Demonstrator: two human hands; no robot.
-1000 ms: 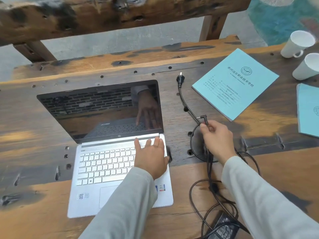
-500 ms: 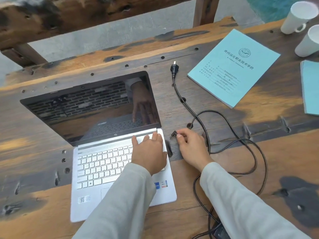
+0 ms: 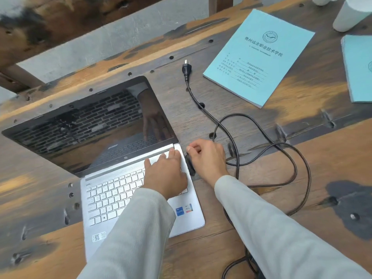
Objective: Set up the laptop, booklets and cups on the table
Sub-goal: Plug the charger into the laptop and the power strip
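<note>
An open silver laptop [image 3: 112, 200] with a dark screen sits on the wooden table [image 3: 332, 158]. My left hand [image 3: 166, 174] rests flat on the keyboard's upper right corner. My right hand [image 3: 207, 158] pinches the charger's small plug at the laptop's right edge. The black charger cable [image 3: 298, 158] loops to the right, and its wall plug [image 3: 186, 68] lies loose beyond the screen. A light blue booklet [image 3: 259, 57] lies at the back right, with a second booklet [image 3: 360, 67] at the right edge. A white cup [image 3: 350, 14] stands top right.
Part of another white cup [image 3: 324, 0] shows at the top edge. A heavy wooden bench [image 3: 60, 23] runs behind the table, over a grey floor. The table has rows of small holes and dark patches.
My right hand has carried the charger plug leftward from above the cable loop to the laptop's right side. The left hand stays on the keyboard. The camera has moved closer.
</note>
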